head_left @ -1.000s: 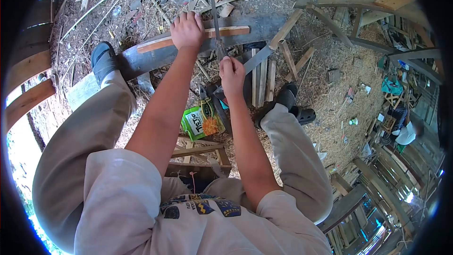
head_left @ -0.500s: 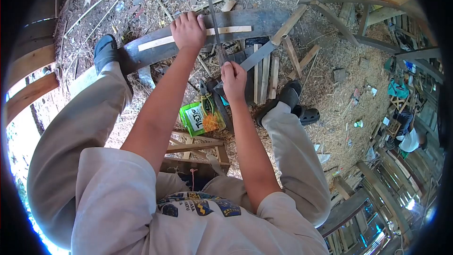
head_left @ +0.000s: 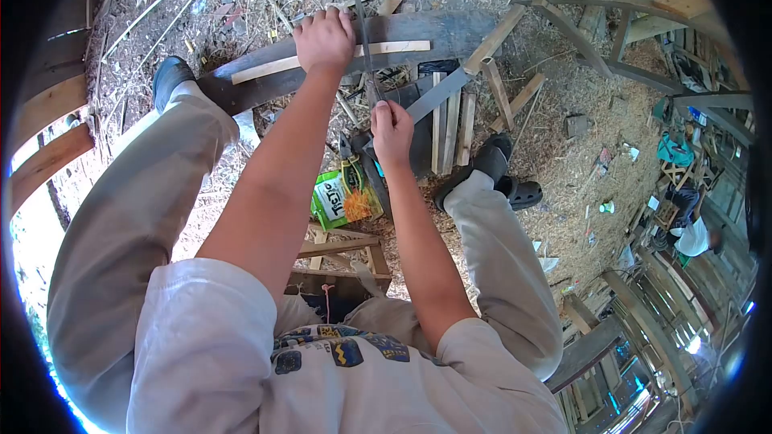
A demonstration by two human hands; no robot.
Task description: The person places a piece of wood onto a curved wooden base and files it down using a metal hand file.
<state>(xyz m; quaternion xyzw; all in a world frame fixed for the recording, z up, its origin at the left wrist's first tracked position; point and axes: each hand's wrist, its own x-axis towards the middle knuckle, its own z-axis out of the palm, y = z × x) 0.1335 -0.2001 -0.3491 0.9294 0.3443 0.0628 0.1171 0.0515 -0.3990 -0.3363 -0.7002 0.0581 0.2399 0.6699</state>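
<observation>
Yellow-handled pliers [head_left: 352, 174] overlapping green packet [head_left: 327, 198]; teal bundle [head_left: 674, 149] far right.

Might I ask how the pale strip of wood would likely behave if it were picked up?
The strip likely feels light, being so narrow. It seems fairly stiff, looking nearly straight along the plank, though its length may allow some flex. Without the left hand over it, it could slide, as no clamp shows.

The wooden strip [head_left: 269, 69] under the left hand [head_left: 326, 42], orange-brown a second ago, now shows a pale face.
</observation>
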